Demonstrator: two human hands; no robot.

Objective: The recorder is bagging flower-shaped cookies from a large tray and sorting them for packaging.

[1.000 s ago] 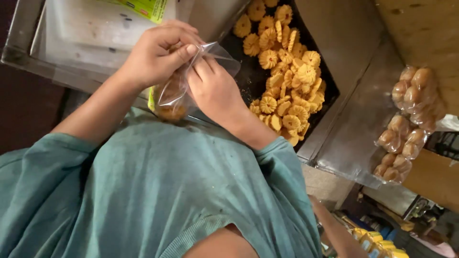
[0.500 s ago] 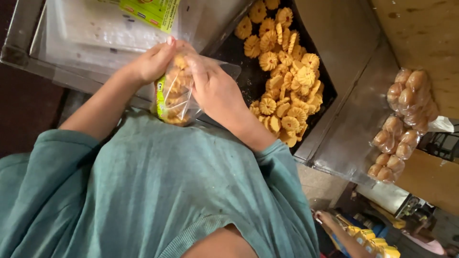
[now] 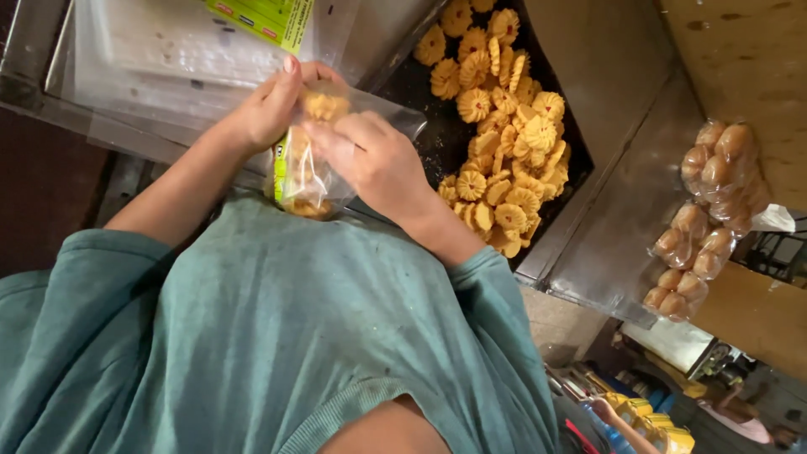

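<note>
At the far left, a stack of flat clear bags point(image 3: 160, 63) with a green printed label is seen lying in a steel tray point(image 3: 34, 50), beyond the fingertips of the left hand. The left hand point(image 3: 269, 109) is curled around the upper edge of a clear plastic bag point(image 3: 307, 164), its fingers closed on the film and its thumb raised. The bag is transparent and crinkled, marked with a narrow green strip down its left side, and is partly filled with golden, ridged, flower-shaped cookies point(image 3: 324, 105). Its long axis is held roughly upright in the view, with the mouth pointed away from the body at the fingertips and the closed bottom hung toward the teal shirt point(image 3: 277, 336). The right hand point(image 3: 378, 164) is laid against the right side of the bag, fingers bent at the mouth beside a cookie; whether that cookie is pinched cannot be told. Just right of those fingers, loose cookies point(image 3: 504, 126) are piled on a dark tray point(image 3: 420, 143). Well apart at the right, sealed bags of brown snacks point(image 3: 706, 219) are seen.
</note>
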